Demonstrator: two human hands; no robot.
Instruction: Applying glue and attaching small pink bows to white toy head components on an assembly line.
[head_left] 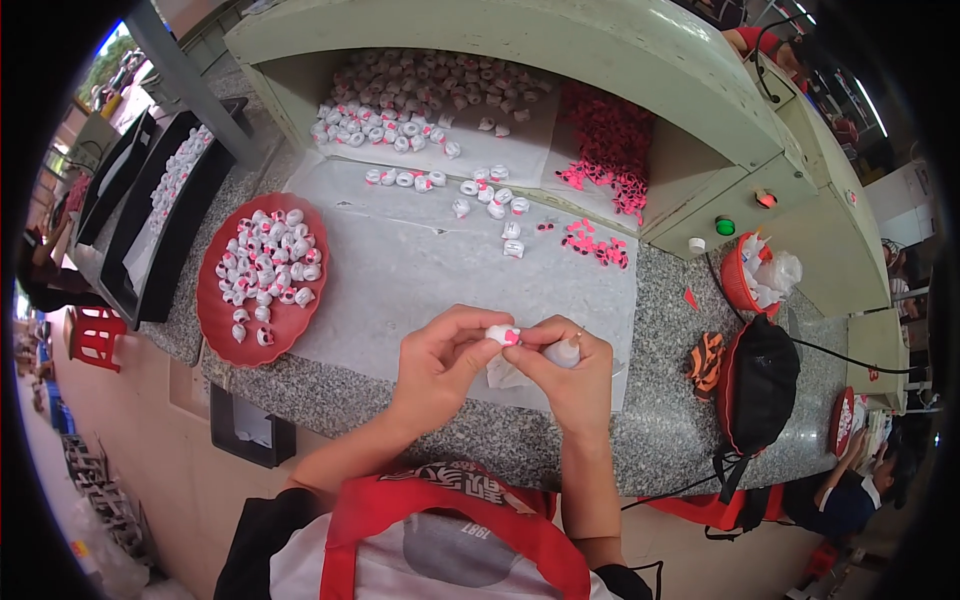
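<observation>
Over the front of a white sheet [400,265], my left hand [432,368] pinches a small round white piece [496,333] with a pink patch on its right side. The thumb of my right hand [578,385] presses against that patch. A pale, rounded object [563,352] is also held in my right hand; its kind is hard to make out, as fingers cover part of it. Loose white pieces [496,209] and small pink parts [595,243] lie farther back on the sheet. A scalloped red dish [240,345] at the left holds many white-and-pink pieces.
An open-fronted pale green cabinet [690,195] stands behind, with heaps of white pieces and pink parts inside. A black bag [765,385], an orange-black cloth [706,362] and a red basket [735,280] sit at the right. Black trays [165,250] stand far left. Another person [850,500] is at the right.
</observation>
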